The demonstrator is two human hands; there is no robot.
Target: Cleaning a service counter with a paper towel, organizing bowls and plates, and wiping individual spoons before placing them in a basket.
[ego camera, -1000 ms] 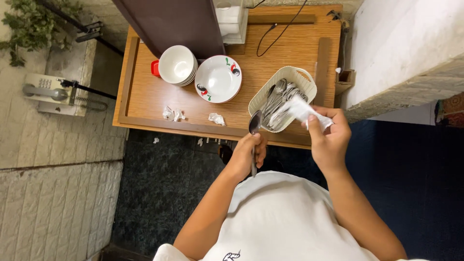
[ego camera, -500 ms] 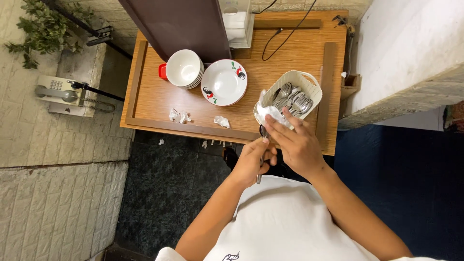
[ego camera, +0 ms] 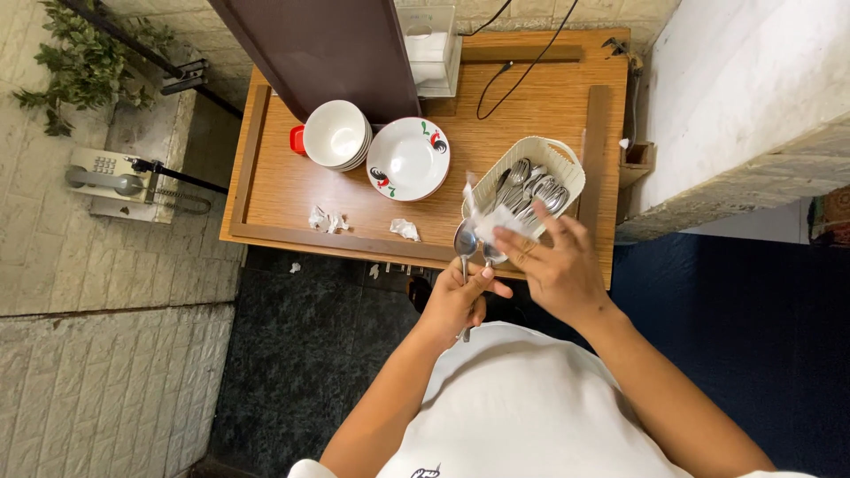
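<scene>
At the near edge of the wooden table, just above the person's chest, a metal spoon stands bowl-up in the left hand, whose fingers are closed round the handle — the handle's tip pokes out below the fist. At about two o'clock from the spoon's bowl, the right hand has its fingers spread and loosely curled over a crumpled white tissue that lies against the spoon; whether the tissue is truly pinched or only pressed I cannot tell.

Just past the tissue, again towards two o'clock, sits a cream plastic cutlery basket filled with more spoons. At eleven o'clock from the held spoon rests a white plate with rooster pictures, and beside it, further to ten o'clock, a stack of white bowls with a red cup touching its far side. Crumpled paper scraps lie along the table's near rail at nine o'clock. Black cables trail across the table at twelve o'clock. Well off to the nine o'clock side — on the tiled ledge — a corded telephone sits below a leafy plant.
</scene>
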